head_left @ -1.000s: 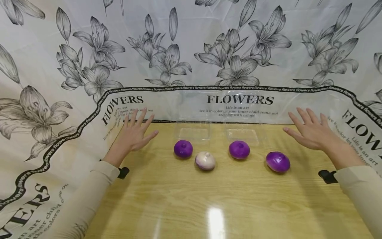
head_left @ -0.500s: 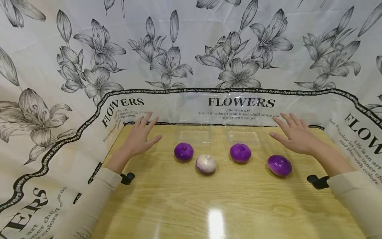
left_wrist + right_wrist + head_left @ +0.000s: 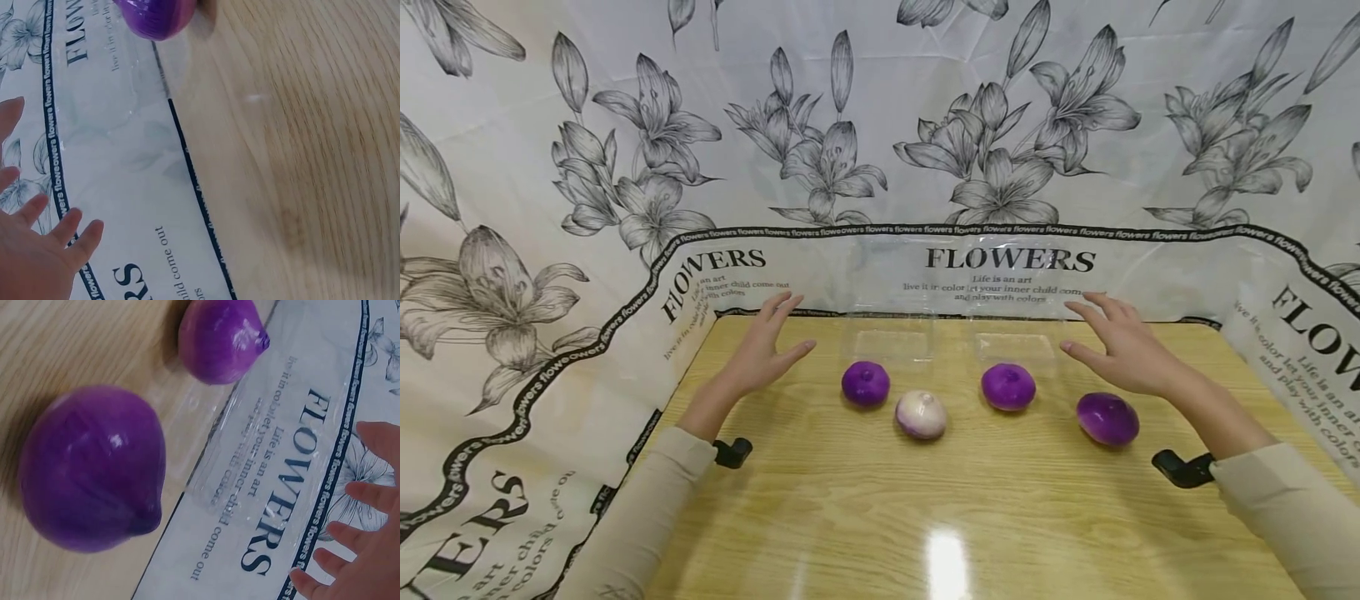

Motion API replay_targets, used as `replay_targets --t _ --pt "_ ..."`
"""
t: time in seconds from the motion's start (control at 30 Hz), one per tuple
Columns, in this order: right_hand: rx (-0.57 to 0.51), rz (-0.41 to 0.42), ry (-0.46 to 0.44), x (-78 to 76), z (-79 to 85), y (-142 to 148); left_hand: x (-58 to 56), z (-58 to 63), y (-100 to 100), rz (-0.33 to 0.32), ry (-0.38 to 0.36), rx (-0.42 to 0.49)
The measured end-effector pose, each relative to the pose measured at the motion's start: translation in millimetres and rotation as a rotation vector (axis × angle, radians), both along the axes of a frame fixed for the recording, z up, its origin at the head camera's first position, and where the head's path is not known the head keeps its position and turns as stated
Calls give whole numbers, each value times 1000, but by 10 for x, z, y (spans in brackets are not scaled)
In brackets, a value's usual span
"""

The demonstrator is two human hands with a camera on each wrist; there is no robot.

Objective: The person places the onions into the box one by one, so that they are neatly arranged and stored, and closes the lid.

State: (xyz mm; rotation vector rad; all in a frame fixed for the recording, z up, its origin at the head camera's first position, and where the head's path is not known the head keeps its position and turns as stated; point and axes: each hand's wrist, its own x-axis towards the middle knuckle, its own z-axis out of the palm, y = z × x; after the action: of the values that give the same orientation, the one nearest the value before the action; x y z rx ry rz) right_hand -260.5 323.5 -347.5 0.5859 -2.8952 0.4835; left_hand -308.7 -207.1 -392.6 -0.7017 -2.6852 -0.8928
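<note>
My left hand [image 3: 758, 354] hovers over the table's left side with spread fingers, holding nothing. The nearest thing to it is a purple onion [image 3: 865, 384]; part of a purple onion [image 3: 159, 15] shows at the top of the left wrist view. On the right, my right hand [image 3: 1131, 350] is held up with its fingers apart, above and behind another purple onion [image 3: 1107, 419]. That onion is large in the right wrist view, with a second purple onion [image 3: 222, 340] beyond it. Between the hands lie a whitish onion [image 3: 921, 415] and a purple onion [image 3: 1008, 387].
Two clear plastic boxes stand at the back, the left box [image 3: 891, 346] and the right box [image 3: 1017, 350], just behind the onions. A white flower-printed cloth [image 3: 820, 275] rises along the back and sides of the wooden table [image 3: 850, 517].
Both hands have moved inward toward the middle, the right one farther. The onions keep their places on the table; the head view has shifted slightly.
</note>
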Motion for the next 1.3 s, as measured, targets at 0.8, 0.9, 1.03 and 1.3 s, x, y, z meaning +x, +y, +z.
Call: replay_targets --t 0.8,0.9,1.03,1.3 --pt "-187 79 -70 170 -56 -608 -36 -102 235 1 -317 304" --pt "-199 95 -68 175 -103 -688 -57 -142 259 21 -352 337" --pt "-204 112 -74 176 -167 -784 -73 -189 300 40 -388 389" --pt "-203 163 -88 175 -331 -958 -134 -280 392 40 -463 472"
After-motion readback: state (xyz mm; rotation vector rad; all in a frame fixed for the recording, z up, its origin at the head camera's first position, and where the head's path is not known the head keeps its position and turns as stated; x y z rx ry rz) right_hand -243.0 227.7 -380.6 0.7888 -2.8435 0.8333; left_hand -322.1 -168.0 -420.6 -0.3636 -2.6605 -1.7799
